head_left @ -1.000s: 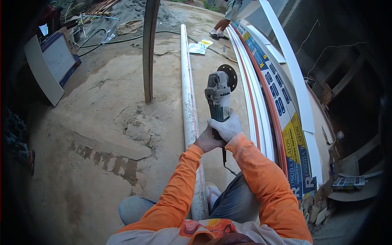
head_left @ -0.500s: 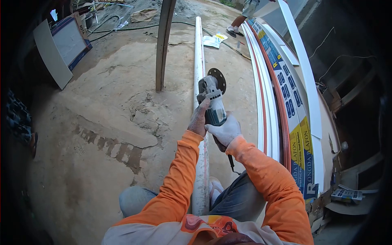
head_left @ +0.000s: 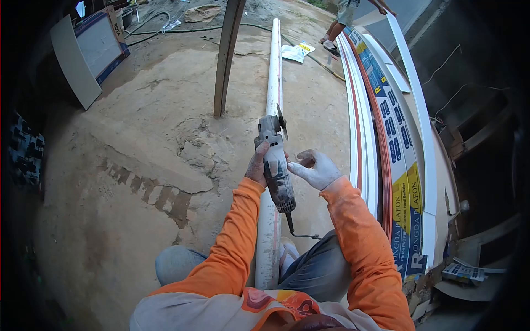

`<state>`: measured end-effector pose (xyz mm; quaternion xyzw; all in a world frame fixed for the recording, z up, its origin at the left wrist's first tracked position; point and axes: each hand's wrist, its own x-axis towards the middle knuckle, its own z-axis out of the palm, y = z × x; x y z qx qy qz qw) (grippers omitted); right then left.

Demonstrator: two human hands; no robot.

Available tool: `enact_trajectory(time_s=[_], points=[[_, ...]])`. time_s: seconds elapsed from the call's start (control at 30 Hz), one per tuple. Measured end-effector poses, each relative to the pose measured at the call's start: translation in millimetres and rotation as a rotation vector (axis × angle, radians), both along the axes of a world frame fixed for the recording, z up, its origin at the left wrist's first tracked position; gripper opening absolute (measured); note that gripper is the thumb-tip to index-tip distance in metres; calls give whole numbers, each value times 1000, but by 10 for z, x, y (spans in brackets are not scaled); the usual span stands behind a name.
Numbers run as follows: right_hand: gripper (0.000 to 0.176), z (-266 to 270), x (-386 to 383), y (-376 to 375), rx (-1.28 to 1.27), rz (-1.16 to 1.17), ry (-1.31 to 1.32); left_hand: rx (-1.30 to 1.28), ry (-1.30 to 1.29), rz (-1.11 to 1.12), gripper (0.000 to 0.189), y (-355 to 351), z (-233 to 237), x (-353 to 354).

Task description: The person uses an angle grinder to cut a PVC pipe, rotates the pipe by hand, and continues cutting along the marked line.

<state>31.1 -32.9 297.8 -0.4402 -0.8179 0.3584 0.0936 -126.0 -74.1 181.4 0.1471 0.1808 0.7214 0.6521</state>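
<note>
An angle grinder (head_left: 276, 168) with a dark disc (head_left: 281, 121) at its far end is held over a long white pipe (head_left: 269, 237). My left hand (head_left: 258, 164) wraps round the grinder's left side, just behind its head. To the right of the tool, my right hand (head_left: 317, 170), dusted white, is off the grip. Its fingers are loosely bent, with thumb and forefinger apart and their tips close to the grinder's body. The power cord (head_left: 301, 235) trails from the tool's rear end. The pipe runs between my legs and away from me along the ground.
Long white and red-brown panels (head_left: 364, 138) lie along the right beside printed packaging (head_left: 406, 220). Left of the pipe, a post (head_left: 226, 60) stands upright. A person (head_left: 338, 25) is at the panels' far end. A hose (head_left: 193, 28) crosses the ground beyond; boards lean at upper left.
My right hand has let go of the grinder's rear and moved to its right side. The grinder has come nearer and turned, so its disc now shows nearly edge-on.
</note>
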Motion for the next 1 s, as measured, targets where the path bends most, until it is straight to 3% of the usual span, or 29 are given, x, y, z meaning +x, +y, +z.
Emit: enact_trajectory(time_s=[0.07,0.13,0.23,0.47,0.6,1.0], points=[[71,-25,101,138,52,-139,68,46,40,-68,68,6,-58,7],[67,4,169,236,174,-275,384,95,38,-99,69,35,-91,42],[61,119,212,258,254,-339,573,163,50,-149,70,37,-80,79],[55,188,246,220,270,-372,693,229,109,-258,62,16,-50,155],[54,140,263,256,267,-356,699,219,153,-278,68,53,-133,187],[65,186,223,180,94,-349,645,268,169,-365,69,66,-108,271]])
